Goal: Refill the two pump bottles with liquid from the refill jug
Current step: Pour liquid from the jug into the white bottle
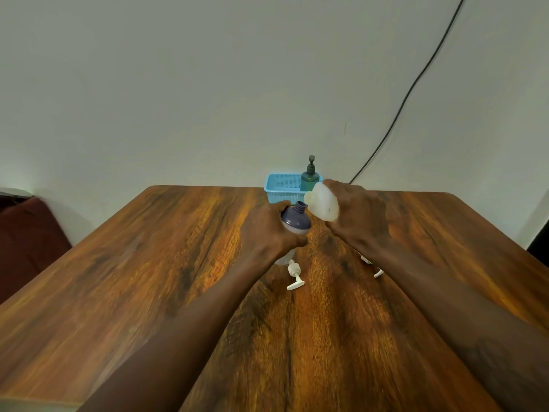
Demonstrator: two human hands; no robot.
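Note:
My left hand (269,233) grips a purple pump bottle (295,223) with its pump off and its neck open at the top. My right hand (359,215) holds the translucent white refill jug (322,203), tilted so its mouth points left, just beside the bottle's open neck. A white pump head (294,275) lies on the wooden table (148,278) below the bottle. Part of a second white pump (378,273) shows under my right forearm. A green pump bottle (310,176) with its pump on stands in a blue basket (280,188).
The blue basket stands at the table's far edge against a pale wall. A black cable (416,81) runs down the wall at the right. A dark red seat (26,242) is left of the table.

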